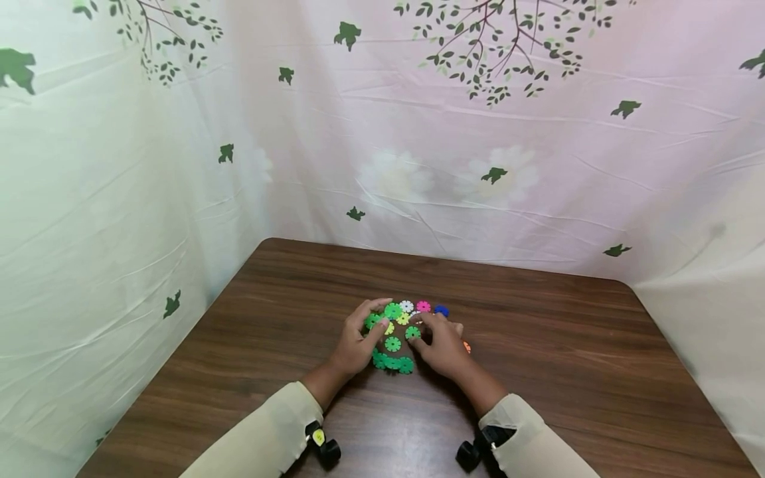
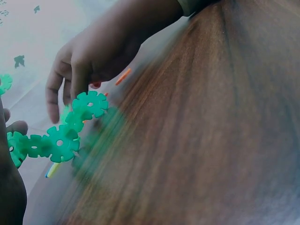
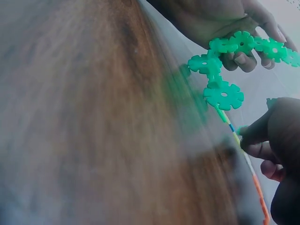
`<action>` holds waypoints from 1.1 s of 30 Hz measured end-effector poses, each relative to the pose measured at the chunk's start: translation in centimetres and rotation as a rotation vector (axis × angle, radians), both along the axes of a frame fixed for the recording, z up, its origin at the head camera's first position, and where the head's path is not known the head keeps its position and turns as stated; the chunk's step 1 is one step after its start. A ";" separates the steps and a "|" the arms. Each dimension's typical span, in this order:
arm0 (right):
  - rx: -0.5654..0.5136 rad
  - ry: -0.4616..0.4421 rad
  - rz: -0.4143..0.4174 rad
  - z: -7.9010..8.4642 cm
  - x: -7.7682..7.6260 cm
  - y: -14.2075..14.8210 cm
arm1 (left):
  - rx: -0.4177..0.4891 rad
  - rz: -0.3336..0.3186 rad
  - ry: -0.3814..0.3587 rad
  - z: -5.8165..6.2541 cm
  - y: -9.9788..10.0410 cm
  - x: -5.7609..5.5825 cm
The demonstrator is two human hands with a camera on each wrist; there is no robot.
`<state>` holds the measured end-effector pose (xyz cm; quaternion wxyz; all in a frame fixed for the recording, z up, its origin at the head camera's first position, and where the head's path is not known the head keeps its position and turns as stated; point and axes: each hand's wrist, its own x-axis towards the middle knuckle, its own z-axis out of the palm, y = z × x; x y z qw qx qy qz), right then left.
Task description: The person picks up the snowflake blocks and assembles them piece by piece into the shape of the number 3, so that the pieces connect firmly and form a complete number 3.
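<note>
My left hand (image 1: 354, 345) grips a curved chain of green notched discs (image 2: 61, 143), slotted edge to edge; in the right wrist view its fingers curl behind one end of the chain. The chain's other end bends down toward the table. Facing it, my right hand (image 1: 443, 346) pinches a single green disc (image 1: 413, 332) between thumb and fingertip, just right of the chain. Another green disc (image 1: 392, 344) shows between the two hands. In the right wrist view my right hand (image 3: 286, 150) partly hides the disc it holds.
Loose flat discs lie on the brown wooden table (image 1: 556, 358) beyond the hands: a white disc (image 1: 406, 306), a pink disc (image 1: 423, 306), a blue disc (image 1: 441, 311) and a yellow disc (image 1: 403, 318). An orange disc (image 1: 467, 347) lies right of my right hand. Patterned cloth (image 1: 418, 133) hangs behind.
</note>
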<state>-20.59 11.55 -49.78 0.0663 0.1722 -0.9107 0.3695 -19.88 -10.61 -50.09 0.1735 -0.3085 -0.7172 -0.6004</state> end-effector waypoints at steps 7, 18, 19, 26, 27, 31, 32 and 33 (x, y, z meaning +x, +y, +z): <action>-0.090 0.043 0.021 1.0 0.6 -0.2 | -0.039 0.043 0.051 -0.1 0.1 -0.1; -0.262 -0.003 0.029 2.6 1.1 -0.1 | -0.035 0.108 0.136 0.0 0.6 -0.1; -0.276 0.001 0.025 2.7 1.1 -0.1 | -0.036 0.113 0.145 0.0 0.6 -0.2; -0.326 -0.011 0.030 3.4 1.4 -0.1 | -0.025 0.116 0.174 0.1 0.8 -0.4; -0.330 -0.015 0.036 3.5 1.5 -0.1 | -0.023 0.117 0.176 0.2 0.8 -0.4; -0.348 -0.009 0.072 3.7 1.5 -0.1 | -0.011 0.114 0.177 0.0 0.9 -0.5; -0.347 -0.005 0.079 3.7 1.5 -0.1 | -0.009 0.113 0.176 0.0 0.9 -0.5; -0.348 0.001 0.088 3.7 1.6 -0.1 | -0.007 0.112 0.172 0.0 0.9 -0.5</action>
